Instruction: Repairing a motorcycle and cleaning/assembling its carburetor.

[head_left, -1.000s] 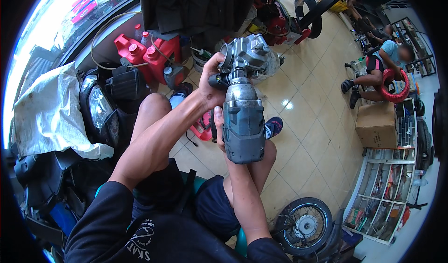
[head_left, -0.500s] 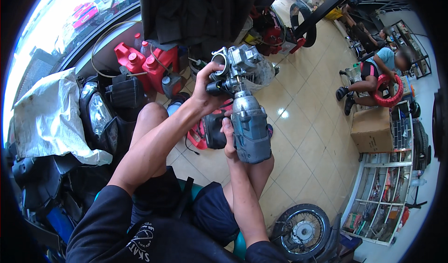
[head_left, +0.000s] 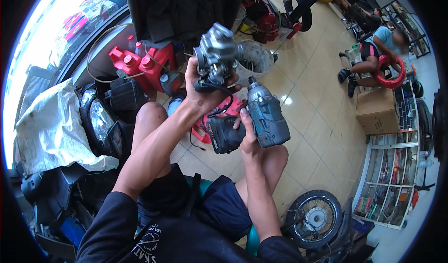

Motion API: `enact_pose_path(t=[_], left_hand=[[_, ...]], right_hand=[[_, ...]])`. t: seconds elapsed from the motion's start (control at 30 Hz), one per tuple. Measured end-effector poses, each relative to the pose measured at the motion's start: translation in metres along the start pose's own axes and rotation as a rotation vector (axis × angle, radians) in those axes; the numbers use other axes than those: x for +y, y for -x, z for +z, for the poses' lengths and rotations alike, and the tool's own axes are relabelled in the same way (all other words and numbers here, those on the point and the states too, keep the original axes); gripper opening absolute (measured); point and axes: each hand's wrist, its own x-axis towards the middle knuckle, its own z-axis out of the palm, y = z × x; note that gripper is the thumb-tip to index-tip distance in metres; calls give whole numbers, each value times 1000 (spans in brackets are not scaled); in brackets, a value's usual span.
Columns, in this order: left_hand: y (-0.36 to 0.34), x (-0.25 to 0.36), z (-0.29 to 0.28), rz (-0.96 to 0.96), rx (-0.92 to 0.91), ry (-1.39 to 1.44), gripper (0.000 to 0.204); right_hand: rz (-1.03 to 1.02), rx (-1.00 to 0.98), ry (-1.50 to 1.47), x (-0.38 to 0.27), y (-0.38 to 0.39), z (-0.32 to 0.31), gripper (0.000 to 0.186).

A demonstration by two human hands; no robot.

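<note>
My left hand (head_left: pixel 201 90) is raised and grips a grey metal carburettor (head_left: pixel 217 55) with a black cable hanging from it. My right hand (head_left: pixel 246 130) holds a grey cordless power driver (head_left: pixel 266 116) by its handle, with its black battery pack (head_left: pixel 224 134) pointing left. The driver's nose sits just right of the carburettor, apart from it. Both are held above my knees over the tiled floor.
Red fuel cans (head_left: pixel 140 64) and a headlight fairing (head_left: pixel 100 120) lie to my left, a white bucket (head_left: pixel 254 60) ahead. A spoked wheel (head_left: pixel 312 218) lies at lower right beside a parts shelf (head_left: pixel 392 179). A cardboard box (head_left: pixel 375 111) and a seated person (head_left: pixel 373 53) are at right.
The driver has come off the carburettor and dropped to the right. My left hand has lifted the carburettor up and away.
</note>
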Motion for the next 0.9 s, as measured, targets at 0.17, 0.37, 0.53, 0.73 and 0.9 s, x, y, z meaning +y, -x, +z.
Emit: enact_pose_path(t=[0.17, 0.37, 0.53, 0.73, 0.9], left_hand=[[-11, 2, 5, -59, -195, 49, 79], [-11, -2, 6, -10, -53, 29, 76], [-11, 0, 2, 40, -15, -62, 71], [-6, 12, 12, 113, 21, -286, 60], [-10, 22, 12, 413, 158, -979, 68]], right_hand=[[-81, -20, 90, -2, 2, -1, 25], [-155, -211, 215, 9, 2, -7, 12], [-112, -231, 184, 20, 2, -6, 14], [22, -129, -60, 10, -4, -6, 10], [74, -11, -96, 7, -10, -5, 13]])
